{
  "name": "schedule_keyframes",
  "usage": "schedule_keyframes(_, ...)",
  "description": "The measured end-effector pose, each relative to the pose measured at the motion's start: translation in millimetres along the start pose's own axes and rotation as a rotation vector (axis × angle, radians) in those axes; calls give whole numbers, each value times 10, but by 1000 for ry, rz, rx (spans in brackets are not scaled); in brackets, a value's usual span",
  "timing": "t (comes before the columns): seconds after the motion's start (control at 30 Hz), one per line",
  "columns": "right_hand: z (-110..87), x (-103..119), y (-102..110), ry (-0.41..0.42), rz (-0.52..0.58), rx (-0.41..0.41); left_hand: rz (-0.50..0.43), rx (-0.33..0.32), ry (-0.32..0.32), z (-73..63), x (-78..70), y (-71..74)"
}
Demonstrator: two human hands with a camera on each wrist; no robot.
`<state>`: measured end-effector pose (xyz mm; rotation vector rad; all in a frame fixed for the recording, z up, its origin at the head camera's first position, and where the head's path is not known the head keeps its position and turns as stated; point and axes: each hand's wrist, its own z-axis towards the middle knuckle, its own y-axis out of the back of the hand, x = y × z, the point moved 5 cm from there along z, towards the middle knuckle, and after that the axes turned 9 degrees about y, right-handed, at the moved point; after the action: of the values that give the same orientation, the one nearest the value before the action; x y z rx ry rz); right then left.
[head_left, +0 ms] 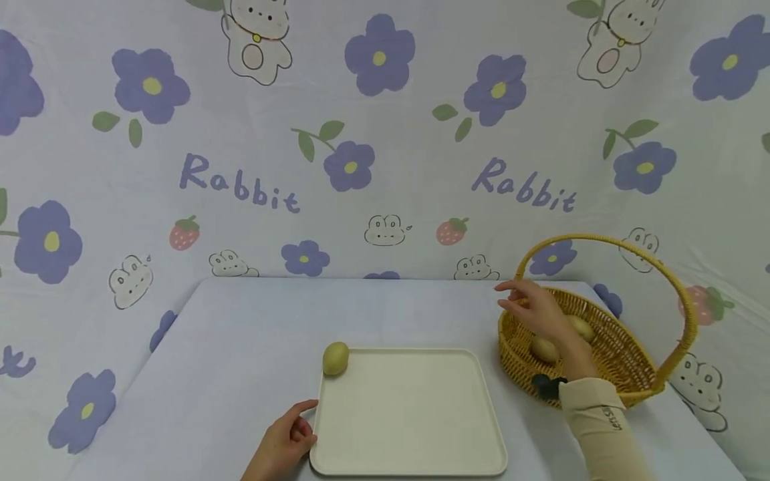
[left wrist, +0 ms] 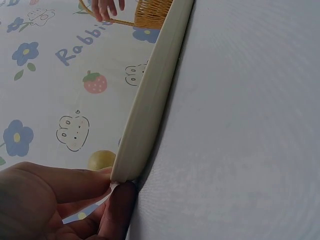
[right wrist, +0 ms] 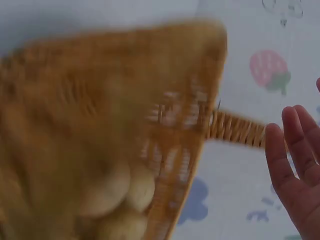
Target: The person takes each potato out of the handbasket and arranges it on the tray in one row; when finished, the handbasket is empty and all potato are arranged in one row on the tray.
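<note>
Pale tray (head_left: pixel 409 414), left rim pinched by the left hand (head_left: pixel 283 437); one potato-like oval (head_left: pixel 335 359) at its far-left corner, apparently the portion done; more ovals (head_left: pixel 544 350) in the wicker basket (head_left: pixel 622 357), presumably outstanding; right hand (head_left: pixel 535 310) over basket, fingers apart, holding nothing.

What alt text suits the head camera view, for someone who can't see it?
A person's left grip holds a cream tray by its left edge, a yellowish potato-like item at the far left corner. The right grip hovers over a wicker basket with two similar items visible; rabbit-and-flower cloth hangs behind.
</note>
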<state>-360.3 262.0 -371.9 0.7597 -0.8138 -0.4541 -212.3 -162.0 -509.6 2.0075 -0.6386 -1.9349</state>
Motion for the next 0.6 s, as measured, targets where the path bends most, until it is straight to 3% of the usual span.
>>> schedule_keyframes(0.27,-166,-275,476,-51,-55,-27,-2,-9,8,18,3,18)
schedule_keyframes(0.6,-353,-628,603,-158,-48,-26,-20,25,45,15,36,1)
